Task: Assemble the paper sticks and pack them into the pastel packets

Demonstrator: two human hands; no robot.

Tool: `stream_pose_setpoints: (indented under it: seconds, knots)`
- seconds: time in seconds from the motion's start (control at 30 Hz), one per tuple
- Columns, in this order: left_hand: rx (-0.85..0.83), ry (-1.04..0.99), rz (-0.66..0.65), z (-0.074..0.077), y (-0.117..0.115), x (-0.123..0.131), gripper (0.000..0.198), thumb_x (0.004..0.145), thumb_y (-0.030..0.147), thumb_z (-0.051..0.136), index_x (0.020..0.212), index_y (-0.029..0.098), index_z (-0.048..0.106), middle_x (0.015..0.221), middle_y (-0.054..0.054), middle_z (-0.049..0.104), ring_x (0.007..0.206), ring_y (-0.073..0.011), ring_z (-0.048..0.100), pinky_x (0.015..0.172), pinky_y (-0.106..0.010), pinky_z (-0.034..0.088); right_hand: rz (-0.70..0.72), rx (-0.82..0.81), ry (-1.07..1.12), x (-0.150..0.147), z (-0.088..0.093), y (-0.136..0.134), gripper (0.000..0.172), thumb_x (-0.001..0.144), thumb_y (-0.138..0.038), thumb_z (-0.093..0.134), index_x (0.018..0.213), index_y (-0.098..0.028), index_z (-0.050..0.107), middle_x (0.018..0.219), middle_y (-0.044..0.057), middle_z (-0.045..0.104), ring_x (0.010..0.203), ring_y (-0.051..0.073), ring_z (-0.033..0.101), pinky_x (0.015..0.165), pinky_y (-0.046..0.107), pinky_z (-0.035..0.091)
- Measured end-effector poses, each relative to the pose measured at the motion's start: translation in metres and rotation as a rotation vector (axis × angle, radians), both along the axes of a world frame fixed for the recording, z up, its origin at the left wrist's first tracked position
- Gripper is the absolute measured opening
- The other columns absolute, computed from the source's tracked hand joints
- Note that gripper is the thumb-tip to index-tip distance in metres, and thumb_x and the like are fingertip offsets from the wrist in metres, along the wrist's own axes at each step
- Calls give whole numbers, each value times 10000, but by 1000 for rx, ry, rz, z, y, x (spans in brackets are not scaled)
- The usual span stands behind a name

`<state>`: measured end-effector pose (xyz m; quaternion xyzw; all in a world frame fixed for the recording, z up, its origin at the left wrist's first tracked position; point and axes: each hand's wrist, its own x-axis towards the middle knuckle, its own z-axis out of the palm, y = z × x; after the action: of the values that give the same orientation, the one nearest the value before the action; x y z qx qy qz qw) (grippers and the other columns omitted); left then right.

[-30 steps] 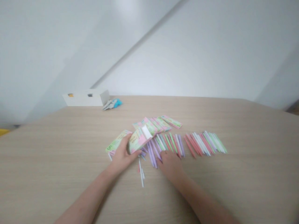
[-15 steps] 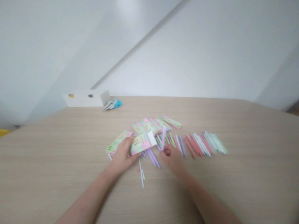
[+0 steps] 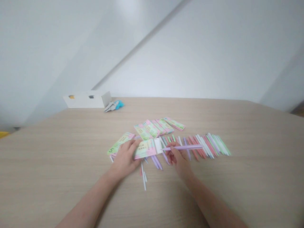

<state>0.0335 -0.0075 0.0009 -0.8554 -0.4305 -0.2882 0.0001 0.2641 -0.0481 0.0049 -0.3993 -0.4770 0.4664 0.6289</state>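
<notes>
My left hand [image 3: 126, 160] is closed around a flat printed box [image 3: 147, 148] in pastel green, yellow and pink. A white flap [image 3: 158, 146] stands at the box's right end. In my right hand [image 3: 180, 161], pinched between thumb and fingers, a slim purple pen [image 3: 190, 147] lies almost level. Its pointed end faces left, close to the white flap; whether the two touch I cannot tell. Below the box, several purple pens [image 3: 157, 161] lie on the table, partly covered. Another printed box [image 3: 121, 143] lies beside my left hand, at its upper left.
Several printed boxes [image 3: 152, 128] lie overlapping behind my hands. A row of red, white, purple and green pens [image 3: 210, 146] spreads to the right. Thin white sticks [image 3: 143, 177] lie in front. A white box [image 3: 86, 100] and a grey and blue crumpled item [image 3: 114, 106] stand far left.
The purple pen has turned from nearly upright to nearly level, its tip now towards the box. The box has shifted slightly right and down in my left hand.
</notes>
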Motion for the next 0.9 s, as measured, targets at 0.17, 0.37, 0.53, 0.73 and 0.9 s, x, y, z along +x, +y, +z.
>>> stream_pose_setpoints:
  seconds: [0.17, 0.37, 0.53, 0.73, 0.9]
  knots:
    - [9, 11, -42, 1, -3, 3, 607, 728, 272, 596, 1308, 222, 420, 1221, -110, 504, 1140, -304, 456, 946, -424, 351, 10, -9, -120, -1, -7, 1, 208, 824, -403, 536, 831, -196, 532, 501, -84, 398, 400, 64, 334, 380, 193, 233]
    - [14, 8, -60, 2, -4, 4, 606, 735, 277, 587, 1313, 230, 414, 1226, -111, 505, 1154, -301, 448, 944, -416, 343, 35, -27, -167, 0, -11, 4, 206, 815, -396, 562, 842, -196, 526, 451, -104, 340, 382, 62, 291, 379, 197, 209]
    - [17, 14, -58, 1, -4, 4, 610, 740, 300, 598, 1316, 215, 414, 1224, -119, 504, 1146, -301, 448, 941, -415, 346, 53, -30, -199, -1, -8, 0, 214, 844, -398, 507, 878, -189, 530, 483, -94, 365, 403, 69, 324, 393, 201, 236]
    - [26, 28, -50, 0, -3, 3, 613, 743, 312, 596, 1318, 215, 406, 1219, -119, 503, 1138, -298, 454, 932, -413, 352, 14, 3, -166, -1, -11, -1, 161, 871, -346, 424, 873, -196, 483, 522, -85, 392, 420, 72, 343, 403, 202, 263]
    - [14, 59, -44, 1, -4, 4, 603, 760, 328, 594, 1317, 205, 398, 1234, -112, 493, 1153, -281, 443, 942, -399, 349, -37, 9, -233, -2, -9, 1, 200, 841, -390, 516, 817, -199, 461, 477, -94, 372, 401, 69, 341, 387, 202, 242]
